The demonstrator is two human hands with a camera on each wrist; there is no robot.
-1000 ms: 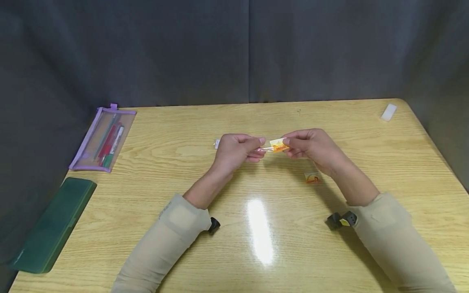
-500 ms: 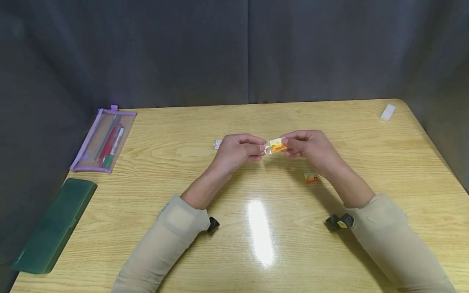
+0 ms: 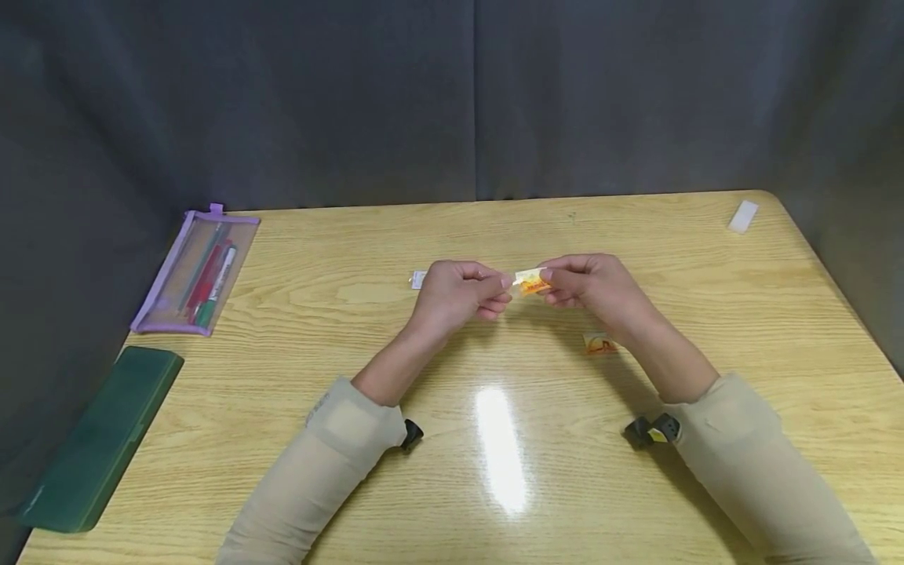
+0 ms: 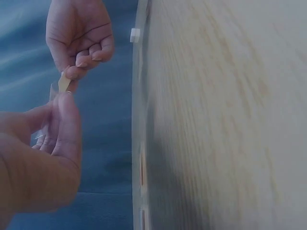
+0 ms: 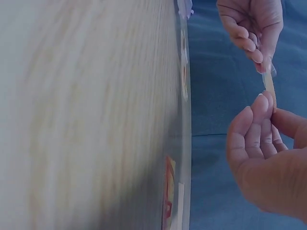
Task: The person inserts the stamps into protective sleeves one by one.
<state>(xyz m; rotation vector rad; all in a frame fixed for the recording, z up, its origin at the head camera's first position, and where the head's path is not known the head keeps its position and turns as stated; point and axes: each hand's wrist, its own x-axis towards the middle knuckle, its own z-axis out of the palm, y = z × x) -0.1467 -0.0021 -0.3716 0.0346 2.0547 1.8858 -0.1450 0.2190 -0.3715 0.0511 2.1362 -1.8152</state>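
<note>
Above the middle of the table, my right hand pinches a small yellow-and-orange packet between thumb and fingers. My left hand is at the packet's left end and pinches clear plastic film there. In the right wrist view the packet appears edge-on as a thin pale strip spanning both hands' fingertips. Its far face and most of the film are covered by fingers. On the table, below the right hand, lies another small orange-and-yellow piece. A small white item shows partly behind the left hand.
On the left lie a purple-edged mesh pouch with several pens and a long green case. A white block sits at the wooden table's far right corner. Dark curtains hang behind the table.
One second ago a shiny pinkish strip stretched from the left hand to the packet; now it is not seen. The left fingers have drawn close to the packet's left end.
</note>
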